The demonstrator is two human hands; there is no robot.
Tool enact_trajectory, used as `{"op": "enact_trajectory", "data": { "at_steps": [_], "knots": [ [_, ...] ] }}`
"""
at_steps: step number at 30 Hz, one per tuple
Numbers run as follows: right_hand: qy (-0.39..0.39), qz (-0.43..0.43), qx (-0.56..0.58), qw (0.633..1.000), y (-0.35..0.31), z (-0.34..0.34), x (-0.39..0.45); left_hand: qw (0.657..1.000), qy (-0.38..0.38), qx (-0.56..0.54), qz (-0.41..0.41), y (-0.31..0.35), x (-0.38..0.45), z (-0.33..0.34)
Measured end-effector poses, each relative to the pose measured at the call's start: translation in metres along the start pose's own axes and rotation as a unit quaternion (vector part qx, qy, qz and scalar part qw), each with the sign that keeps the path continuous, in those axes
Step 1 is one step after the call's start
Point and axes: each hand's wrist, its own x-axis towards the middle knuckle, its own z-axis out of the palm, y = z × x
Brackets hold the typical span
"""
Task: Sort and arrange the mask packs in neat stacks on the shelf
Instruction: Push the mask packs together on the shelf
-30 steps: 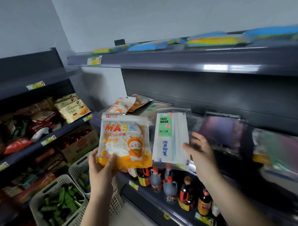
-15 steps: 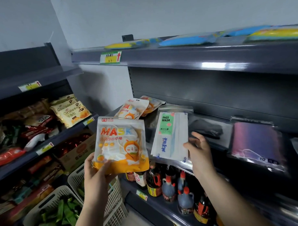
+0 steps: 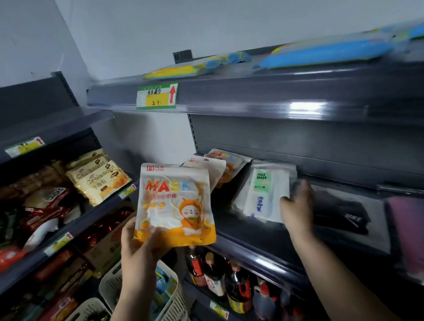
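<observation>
My left hand (image 3: 140,247) grips the bottom edge of an orange and white MASK pack (image 3: 175,205), held upright in front of the middle shelf (image 3: 269,252). My right hand (image 3: 298,209) holds the right edge of a white FACE MASK pack (image 3: 267,194) low over that shelf, tilted back. Two more orange and white mask packs (image 3: 221,168) lie at the shelf's left end, overlapping. A black mask pack (image 3: 340,213) lies just right of my right hand, and a purple mask pack (image 3: 413,232) lies at the far right.
An upper shelf (image 3: 252,94) with a green and yellow price tag (image 3: 157,96) carries blue and yellow packs (image 3: 322,53). Sauce bottles (image 3: 224,277) stand on the shelf below. Snack packs (image 3: 98,178) fill the left rack, above white baskets (image 3: 172,305) on the floor.
My right hand has carried the white FACE MASK pack rightwards and back onto the middle shelf. My left hand with the orange pack has stayed about level. The camera has moved closer.
</observation>
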Motion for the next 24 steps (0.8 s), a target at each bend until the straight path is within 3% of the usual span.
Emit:
{"op": "enact_trajectory", "data": {
  "at_steps": [2,4,6,8,10,12,14,15,18,20,24],
  "knots": [
    [-0.035,-0.078,-0.122,0.989,-0.006,0.012,0.000,1.000,-0.004,-0.006,0.007,-0.003,0.013,0.001],
    [-0.131,-0.150,-0.293,0.935,-0.009,0.026,-0.005,1.000,-0.004,-0.006,0.005,-0.007,0.024,0.001],
    [-0.224,-0.149,-0.392,0.880,-0.009,0.039,-0.005,1.000,-0.005,-0.013,-0.004,-0.009,0.036,0.001],
    [-0.244,-0.136,-0.439,0.854,-0.008,0.050,0.001,1.000,-0.010,-0.024,-0.013,-0.009,0.047,0.002],
    [-0.215,-0.158,-0.467,0.843,-0.008,0.058,0.007,0.999,-0.018,-0.032,-0.019,-0.009,0.058,0.003],
    [-0.184,-0.193,-0.396,0.879,-0.014,0.064,0.007,0.998,-0.030,-0.042,-0.029,-0.010,0.069,0.006],
    [-0.178,-0.210,-0.243,0.930,-0.023,0.072,-0.003,0.997,-0.050,-0.050,-0.038,-0.010,0.080,0.010],
    [-0.190,-0.219,-0.185,0.939,-0.029,0.077,-0.010,0.996,-0.060,-0.054,-0.041,-0.011,0.085,0.013],
    [-0.242,-0.256,-0.097,0.931,-0.040,0.099,-0.033,0.992,-0.096,-0.061,-0.054,-0.012,0.103,0.026],
    [-0.234,-0.297,-0.084,0.922,-0.042,0.119,-0.038,0.986,-0.135,-0.061,-0.074,-0.009,0.119,0.036],
    [-0.193,-0.256,-0.137,0.937,-0.049,0.139,-0.021,0.977,-0.193,0.085,-0.017,-0.001,0.155,0.053]
  ]
}}
